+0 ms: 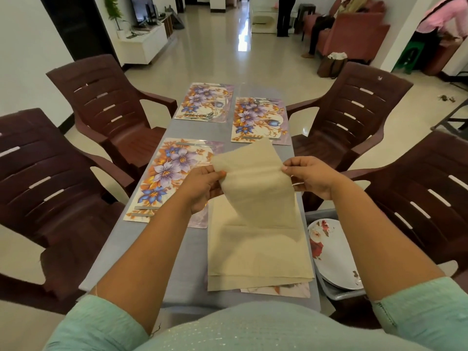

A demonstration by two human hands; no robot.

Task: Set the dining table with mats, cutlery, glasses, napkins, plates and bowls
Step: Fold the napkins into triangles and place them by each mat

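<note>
Now the left hand [202, 183] and right hand [307, 177] each pinch a side edge of a beige napkin [253, 183], held up above the napkin pile [255, 254] at the table's [141, 254] near end. Best keep both pinches level, match the corners before folding, then lay it by the closest flowered mat [167, 173], clear of the cutlery [196, 143].

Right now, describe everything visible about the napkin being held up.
The raised napkin is a plain beige sheet, thin like cloth or soft paper, with no print. The left hand pinches its left edge and the right hand its right edge. Its top flap tilts away over the table, and its lower part hangs down onto the stack of matching napkins lying flat by the near table edge.
</note>
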